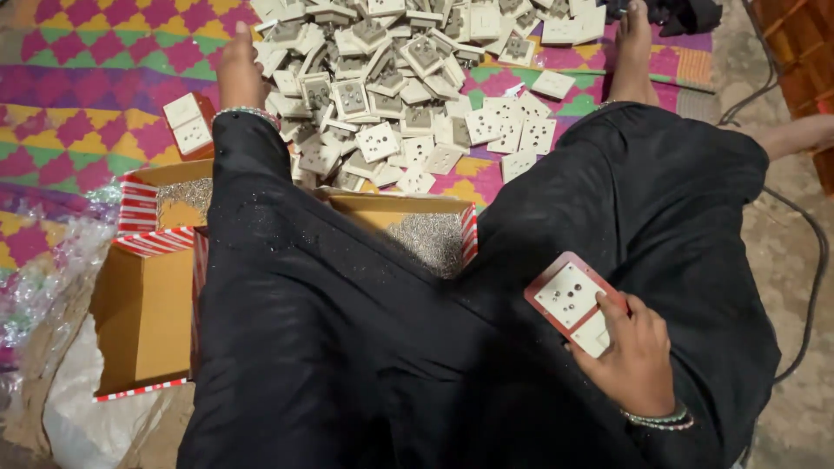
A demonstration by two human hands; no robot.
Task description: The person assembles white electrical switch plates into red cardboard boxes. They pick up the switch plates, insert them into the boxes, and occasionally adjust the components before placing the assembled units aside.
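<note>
My right hand rests on my right thigh and grips a white socket-and-switch plate in a red frame. My left hand is hidden from the camera. I sit in a black garment with my legs spread. My left foot, with a beaded anklet, and my right foot reach toward a big heap of white socket plates on a colourful mat. Between my legs stands an open cardboard box of small metal screws.
A second screw box with red-striped flaps sits to the left, above a larger open carton. A red-framed plate lies by my left foot. Clear plastic wrap is at far left. A black cable and a bare limb are at right.
</note>
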